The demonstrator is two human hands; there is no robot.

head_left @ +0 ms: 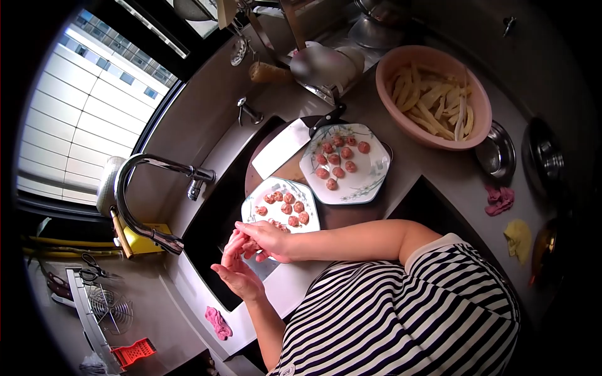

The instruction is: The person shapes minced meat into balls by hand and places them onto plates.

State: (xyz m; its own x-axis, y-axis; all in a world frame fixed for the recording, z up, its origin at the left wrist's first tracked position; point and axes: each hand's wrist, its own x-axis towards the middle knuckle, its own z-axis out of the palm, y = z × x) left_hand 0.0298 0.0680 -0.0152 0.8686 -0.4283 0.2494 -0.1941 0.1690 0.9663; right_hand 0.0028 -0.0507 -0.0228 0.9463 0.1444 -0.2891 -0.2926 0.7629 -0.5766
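My right hand [266,240] is laid over my left hand [243,281], palms facing, at the near edge of a flowered white plate [251,213]. The fingers of both hands are pressed together and look reddish. Whatever lies between the palms is hidden. Several raw meatballs [288,208] sit on that plate, with loose minced meat [278,224] close to my right hand. Beyond it a second flowered plate [367,178] carries more raw meatballs [338,172]. A cleaver [282,149] lies flat beside the plates on a round board [291,169].
A curved tap [141,160] arches over the dark sink [210,250] at left. On the right, a pink basin [433,143] holds pale strips [433,100]; a metal bowl [496,153] is beside it. A pink cloth [218,323] and red grater [133,353] lie lower left.
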